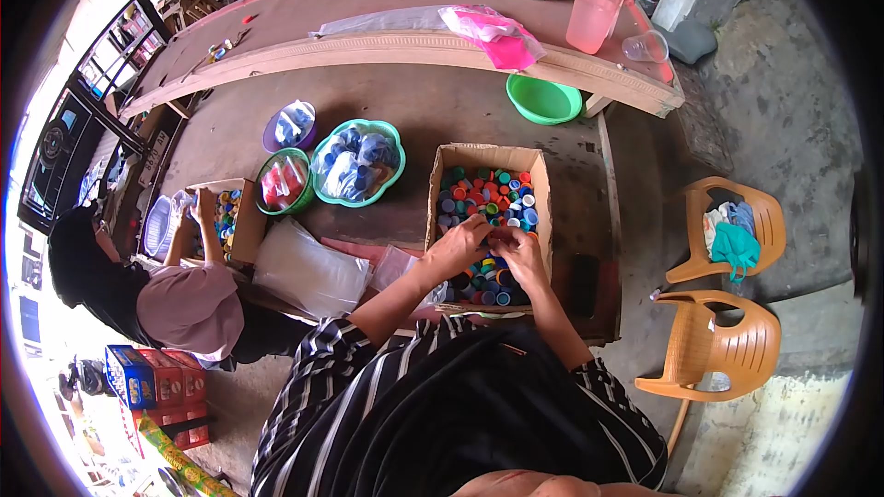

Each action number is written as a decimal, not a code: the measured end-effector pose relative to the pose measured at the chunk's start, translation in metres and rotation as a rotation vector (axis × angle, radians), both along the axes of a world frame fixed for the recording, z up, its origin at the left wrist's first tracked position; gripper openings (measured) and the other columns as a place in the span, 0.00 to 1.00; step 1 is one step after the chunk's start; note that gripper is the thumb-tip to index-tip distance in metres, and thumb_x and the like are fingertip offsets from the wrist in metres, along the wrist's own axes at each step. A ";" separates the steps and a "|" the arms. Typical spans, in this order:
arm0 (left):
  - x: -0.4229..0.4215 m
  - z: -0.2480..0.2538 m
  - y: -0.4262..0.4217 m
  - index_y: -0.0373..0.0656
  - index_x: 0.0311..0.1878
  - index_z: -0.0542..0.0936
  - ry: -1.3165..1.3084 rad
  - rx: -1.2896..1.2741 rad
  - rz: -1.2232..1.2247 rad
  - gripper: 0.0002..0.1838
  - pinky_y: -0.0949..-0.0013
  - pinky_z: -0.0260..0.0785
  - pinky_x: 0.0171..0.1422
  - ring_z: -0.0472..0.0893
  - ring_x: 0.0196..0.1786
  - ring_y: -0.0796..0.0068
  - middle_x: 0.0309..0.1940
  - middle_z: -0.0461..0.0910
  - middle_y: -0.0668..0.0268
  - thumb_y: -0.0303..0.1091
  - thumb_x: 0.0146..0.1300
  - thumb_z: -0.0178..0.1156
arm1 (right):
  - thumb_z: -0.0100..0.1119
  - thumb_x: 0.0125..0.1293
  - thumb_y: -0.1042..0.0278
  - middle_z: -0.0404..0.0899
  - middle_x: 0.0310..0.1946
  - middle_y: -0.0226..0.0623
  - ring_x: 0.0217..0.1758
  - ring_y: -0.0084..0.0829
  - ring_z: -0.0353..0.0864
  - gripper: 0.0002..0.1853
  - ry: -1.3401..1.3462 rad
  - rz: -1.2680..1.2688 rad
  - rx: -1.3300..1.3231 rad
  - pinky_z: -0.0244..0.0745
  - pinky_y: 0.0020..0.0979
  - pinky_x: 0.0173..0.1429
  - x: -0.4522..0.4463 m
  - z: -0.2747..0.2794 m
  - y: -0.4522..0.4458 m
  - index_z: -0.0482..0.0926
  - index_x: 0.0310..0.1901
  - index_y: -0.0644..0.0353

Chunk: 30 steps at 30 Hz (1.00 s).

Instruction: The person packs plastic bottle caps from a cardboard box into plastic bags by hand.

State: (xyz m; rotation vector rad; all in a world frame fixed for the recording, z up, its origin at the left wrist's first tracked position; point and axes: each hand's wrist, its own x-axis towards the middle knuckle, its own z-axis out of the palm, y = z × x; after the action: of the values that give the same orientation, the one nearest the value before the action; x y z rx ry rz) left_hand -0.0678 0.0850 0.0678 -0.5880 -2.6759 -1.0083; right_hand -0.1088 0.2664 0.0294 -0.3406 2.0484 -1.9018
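Note:
Both my hands are above a cardboard box (541, 179) filled with loose plastic bottle caps (493, 191) in red, blue, green, white and yellow. My left hand (458, 247) is closed, its fingertips pinched together over the middle of the box. Close beside it, my right hand (522, 256) is also closed, thumb and fingers nearly meeting those of the left. Whatever is between the fingertips is too small and covered to make out. Caps show below and around both hands.
A co-worker (189, 299) handles a clear bag at another box (247, 230) of caps. Clear plastic bags (308, 267) lie between us. Basins (378, 193) of bagged caps and a green basin (543, 99) stand beyond. Orange chairs (723, 345) are on the right.

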 end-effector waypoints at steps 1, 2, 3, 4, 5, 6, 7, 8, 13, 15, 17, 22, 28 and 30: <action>-0.001 0.001 0.000 0.35 0.53 0.78 -0.020 -0.037 -0.028 0.23 0.57 0.78 0.55 0.82 0.50 0.50 0.49 0.78 0.52 0.26 0.53 0.70 | 0.66 0.66 0.76 0.85 0.35 0.34 0.37 0.20 0.83 0.12 -0.021 0.030 0.003 0.79 0.24 0.43 -0.003 -0.003 0.004 0.82 0.49 0.69; -0.002 0.003 0.000 0.35 0.53 0.79 -0.041 -0.073 -0.056 0.22 0.57 0.78 0.54 0.82 0.50 0.50 0.48 0.78 0.52 0.26 0.53 0.70 | 0.65 0.67 0.75 0.85 0.37 0.35 0.37 0.21 0.83 0.12 -0.044 0.060 0.008 0.80 0.24 0.44 -0.006 -0.006 0.007 0.82 0.50 0.70; -0.003 0.003 0.001 0.35 0.50 0.78 -0.041 -0.125 -0.080 0.19 0.57 0.78 0.53 0.83 0.49 0.50 0.47 0.77 0.52 0.27 0.55 0.68 | 0.65 0.68 0.75 0.85 0.39 0.36 0.38 0.22 0.83 0.13 -0.066 0.088 0.012 0.81 0.24 0.46 -0.006 -0.003 0.008 0.81 0.51 0.71; -0.006 0.003 0.001 0.35 0.48 0.77 -0.040 -0.178 -0.104 0.16 0.57 0.78 0.53 0.83 0.48 0.51 0.47 0.77 0.51 0.28 0.57 0.66 | 0.67 0.67 0.72 0.85 0.38 0.36 0.38 0.23 0.84 0.13 -0.079 0.068 0.002 0.82 0.24 0.47 -0.005 -0.001 0.010 0.83 0.49 0.72; -0.008 0.003 0.002 0.35 0.46 0.77 -0.038 -0.230 -0.129 0.13 0.57 0.78 0.52 0.84 0.47 0.51 0.46 0.77 0.51 0.29 0.59 0.64 | 0.67 0.67 0.72 0.85 0.38 0.37 0.38 0.23 0.84 0.13 -0.109 0.073 -0.004 0.82 0.24 0.46 -0.005 0.001 0.011 0.83 0.48 0.72; -0.011 0.004 0.004 0.35 0.45 0.77 -0.027 -0.286 -0.143 0.13 0.57 0.78 0.50 0.84 0.46 0.51 0.44 0.77 0.51 0.29 0.59 0.63 | 0.67 0.66 0.72 0.86 0.37 0.37 0.38 0.23 0.84 0.13 -0.140 0.077 -0.010 0.82 0.24 0.46 -0.005 0.003 0.013 0.83 0.48 0.72; -0.014 0.005 0.005 0.35 0.45 0.77 -0.016 -0.342 -0.158 0.12 0.57 0.79 0.49 0.84 0.45 0.51 0.43 0.77 0.52 0.28 0.59 0.63 | 0.68 0.66 0.72 0.86 0.37 0.37 0.37 0.23 0.84 0.12 -0.172 0.081 -0.015 0.82 0.24 0.46 -0.005 0.004 0.014 0.84 0.47 0.72; -0.017 0.006 0.007 0.35 0.44 0.77 -0.004 -0.398 -0.172 0.11 0.57 0.79 0.48 0.85 0.44 0.52 0.41 0.77 0.53 0.27 0.59 0.62 | 0.68 0.66 0.72 0.86 0.36 0.37 0.37 0.24 0.84 0.12 -0.194 0.078 -0.038 0.82 0.24 0.46 -0.005 0.005 0.015 0.84 0.46 0.72; -0.022 0.020 0.023 0.35 0.43 0.74 0.028 -0.490 -0.205 0.09 0.57 0.79 0.46 0.85 0.43 0.51 0.38 0.79 0.53 0.25 0.59 0.58 | 0.68 0.66 0.69 0.86 0.38 0.37 0.40 0.26 0.85 0.12 -0.282 0.065 -0.144 0.81 0.26 0.49 -0.006 -0.012 0.018 0.84 0.46 0.68; -0.027 0.015 0.026 0.34 0.44 0.74 0.010 -0.500 -0.201 0.11 0.56 0.79 0.46 0.85 0.43 0.50 0.38 0.79 0.52 0.24 0.59 0.59 | 0.68 0.66 0.68 0.85 0.41 0.38 0.42 0.27 0.85 0.13 -0.395 0.039 -0.334 0.80 0.26 0.51 -0.002 -0.025 0.018 0.84 0.47 0.67; -0.034 0.001 0.026 0.32 0.46 0.74 -0.025 -0.446 -0.185 0.13 0.56 0.78 0.47 0.85 0.43 0.50 0.38 0.80 0.51 0.23 0.57 0.60 | 0.67 0.67 0.69 0.85 0.44 0.38 0.44 0.29 0.85 0.12 -0.486 0.021 -0.447 0.81 0.29 0.53 -0.002 -0.035 0.019 0.83 0.48 0.67; -0.042 -0.001 0.016 0.33 0.43 0.78 -0.059 -0.112 -0.236 0.15 0.56 0.78 0.48 0.85 0.42 0.52 0.36 0.83 0.51 0.28 0.53 0.66 | 0.63 0.69 0.72 0.83 0.46 0.40 0.46 0.33 0.86 0.10 -0.621 0.025 -0.553 0.82 0.33 0.58 -0.007 -0.045 0.031 0.81 0.48 0.67; -0.046 -0.021 0.006 0.36 0.53 0.83 -0.123 0.062 -0.143 0.21 0.59 0.76 0.51 0.85 0.43 0.54 0.38 0.85 0.53 0.32 0.56 0.70 | 0.63 0.69 0.74 0.83 0.45 0.36 0.50 0.33 0.85 0.08 -0.622 0.024 -0.594 0.81 0.30 0.61 -0.008 -0.039 0.022 0.79 0.48 0.62; -0.046 -0.023 0.007 0.36 0.55 0.83 -0.109 0.094 -0.154 0.21 0.59 0.76 0.52 0.85 0.44 0.54 0.39 0.85 0.53 0.33 0.58 0.69 | 0.63 0.70 0.73 0.83 0.46 0.35 0.52 0.30 0.84 0.08 -0.620 0.017 -0.655 0.79 0.29 0.62 -0.008 -0.046 0.020 0.79 0.48 0.60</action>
State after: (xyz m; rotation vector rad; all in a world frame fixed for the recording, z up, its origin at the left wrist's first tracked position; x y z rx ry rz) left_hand -0.1141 0.0918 0.0446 -0.7499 -2.6910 -1.2341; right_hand -0.1167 0.2859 -0.0168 0.0917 1.0090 -2.2550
